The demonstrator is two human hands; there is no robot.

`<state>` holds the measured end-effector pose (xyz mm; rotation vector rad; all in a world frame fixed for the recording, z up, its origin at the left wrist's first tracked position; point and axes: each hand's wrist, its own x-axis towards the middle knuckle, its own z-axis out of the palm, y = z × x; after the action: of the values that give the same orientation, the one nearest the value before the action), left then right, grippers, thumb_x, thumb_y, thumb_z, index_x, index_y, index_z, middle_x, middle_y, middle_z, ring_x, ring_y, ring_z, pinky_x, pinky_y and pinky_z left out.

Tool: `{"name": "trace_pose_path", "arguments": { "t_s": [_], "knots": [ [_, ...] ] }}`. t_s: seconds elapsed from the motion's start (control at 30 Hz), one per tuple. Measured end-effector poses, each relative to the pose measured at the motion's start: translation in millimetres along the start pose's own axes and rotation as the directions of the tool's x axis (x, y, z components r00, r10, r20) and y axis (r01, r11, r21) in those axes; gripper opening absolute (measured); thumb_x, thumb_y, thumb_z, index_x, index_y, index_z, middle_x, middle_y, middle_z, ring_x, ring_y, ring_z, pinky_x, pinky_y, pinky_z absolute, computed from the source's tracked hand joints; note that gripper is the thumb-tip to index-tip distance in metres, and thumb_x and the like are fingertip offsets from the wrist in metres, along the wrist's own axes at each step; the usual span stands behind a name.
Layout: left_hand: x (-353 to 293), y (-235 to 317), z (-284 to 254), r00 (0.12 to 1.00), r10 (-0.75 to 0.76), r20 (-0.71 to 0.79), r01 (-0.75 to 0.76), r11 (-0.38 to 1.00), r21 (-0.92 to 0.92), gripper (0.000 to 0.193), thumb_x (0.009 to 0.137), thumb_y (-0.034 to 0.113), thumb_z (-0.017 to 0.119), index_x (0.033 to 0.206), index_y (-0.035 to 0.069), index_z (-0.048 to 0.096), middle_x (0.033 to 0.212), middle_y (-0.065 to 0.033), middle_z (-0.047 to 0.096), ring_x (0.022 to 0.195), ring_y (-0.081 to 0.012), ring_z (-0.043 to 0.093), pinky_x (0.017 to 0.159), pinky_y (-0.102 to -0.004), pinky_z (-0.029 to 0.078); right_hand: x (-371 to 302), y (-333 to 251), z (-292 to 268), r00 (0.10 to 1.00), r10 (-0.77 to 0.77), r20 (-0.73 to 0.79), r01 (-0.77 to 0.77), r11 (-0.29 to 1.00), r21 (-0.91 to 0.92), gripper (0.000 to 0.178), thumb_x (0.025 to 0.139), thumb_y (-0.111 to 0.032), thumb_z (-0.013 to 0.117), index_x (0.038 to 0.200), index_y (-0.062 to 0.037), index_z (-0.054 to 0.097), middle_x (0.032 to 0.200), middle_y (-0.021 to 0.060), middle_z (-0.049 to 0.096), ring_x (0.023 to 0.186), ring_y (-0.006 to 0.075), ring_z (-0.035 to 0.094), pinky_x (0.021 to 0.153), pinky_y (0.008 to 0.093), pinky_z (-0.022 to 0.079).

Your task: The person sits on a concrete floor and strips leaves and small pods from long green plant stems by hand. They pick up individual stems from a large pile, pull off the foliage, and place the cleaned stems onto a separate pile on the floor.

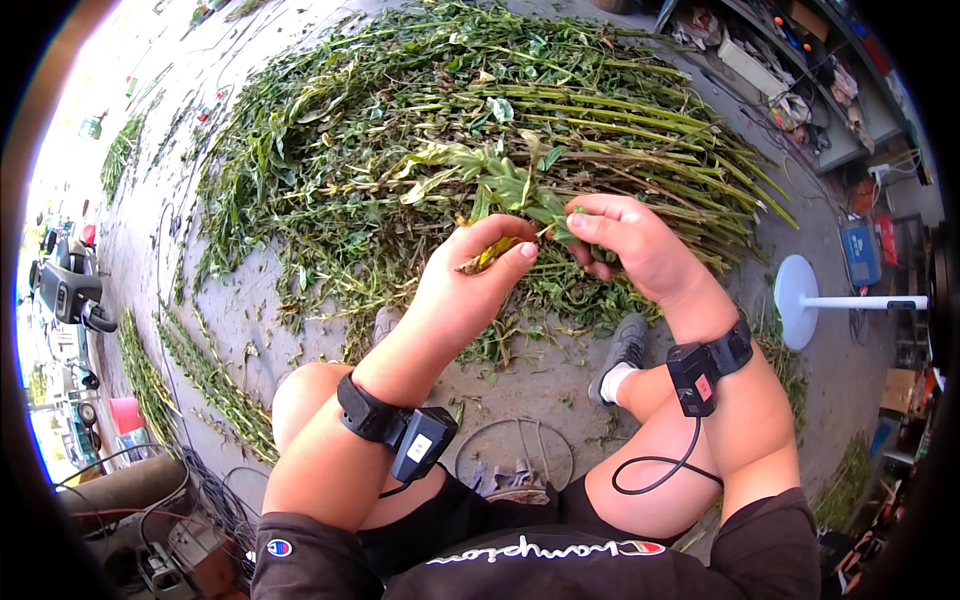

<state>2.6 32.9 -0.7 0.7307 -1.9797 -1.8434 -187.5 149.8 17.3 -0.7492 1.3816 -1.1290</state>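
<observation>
My left hand (472, 272) is closed, its thumb and forefinger curled round some leaves; a yellowed leaf (487, 256) shows inside the curl. To its right, my right hand (632, 246) pinches a leafy green sprig (515, 186) between thumb and fingers. The sprig's broad leaves stick up and to the left above both hands, and its lower end is partly hidden by the fingers. Beyond and beneath the hands a wide heap of cut leafy stalks (400, 110) lies on the floor, with bare stem ends pointing right. Each wrist wears a black strap with a small box.
Loose stalks (200, 365) lie at the left on the grey concrete floor (335, 335). A white round-based stand (797, 302) lies at the right, near a blue box (860, 253). Shelving (860, 110) fills the far right. Cables (215, 500) and a scooter (70, 285) are at the left.
</observation>
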Motion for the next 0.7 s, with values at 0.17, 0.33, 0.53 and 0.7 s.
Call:
{"name": "trace_pose_path", "arguments": {
  "t_s": [0.17,0.33,0.53,0.7],
  "knots": [
    [1.1,0.0,4.0,0.981,-0.19,-0.042,0.184,0.977,-0.111,0.013,0.094,0.011,0.068,0.103,0.002,0.066,0.087,0.004,0.062,0.081,-0.0037,0.052,0.07,-0.0203,0.043,3.9,9.8,14.0,1.0,-0.02,0.003,0.02,0.987,-0.156,0.033,0.102,-0.036,0.052,0.1,-0.0047,0.06,0.076,0.0004,0.057,0.064,0.0064,0.05,0.056,0.0211,0.04],
    [3.9,-1.8,-0.6,0.998,-0.015,-0.059,0.018,0.998,0.054,0.011,0.094,0.009,0.068,0.1,0.001,0.066,0.085,0.0025,0.062,0.081,-0.0071,0.054,0.073,-0.024,0.046,1.2,8.4,20.9,1.0,-0.027,-0.01,0.026,0.998,-0.065,0.036,0.103,-0.039,0.047,0.088,-0.0088,0.057,0.073,-0.0009,0.056,0.061,0.0063,0.048,0.054,0.022,0.04],
    [5.8,1.2,-10.4,0.981,0.186,-0.051,-0.158,0.928,0.337,0.01,0.089,0.009,0.066,0.094,0.001,0.064,0.085,-0.0156,0.066,0.08,-0.0309,0.063,0.075,-0.0387,0.049,5.5,12.4,25.5,0.994,-0.092,-0.05,0.081,0.978,-0.19,0.032,0.103,-0.033,0.05,0.088,-0.0057,0.058,0.07,-0.0014,0.051,0.064,0.0076,0.047,0.057,0.0251,0.04],
    [2.3,1.0,-10.5,0.988,0.142,-0.06,-0.121,0.956,0.268,0.011,0.089,0.008,0.065,0.095,0.0,0.06,0.086,-0.0163,0.065,0.085,-0.0353,0.063,0.077,-0.0405,0.05,5.5,16.0,29.4,0.981,-0.194,-0.033,0.177,0.945,-0.275,0.032,0.102,-0.03,0.053,0.098,0.0009,0.059,0.075,0.0023,0.055,0.071,0.011,0.049,0.064,0.029,0.043]
  ]
}}
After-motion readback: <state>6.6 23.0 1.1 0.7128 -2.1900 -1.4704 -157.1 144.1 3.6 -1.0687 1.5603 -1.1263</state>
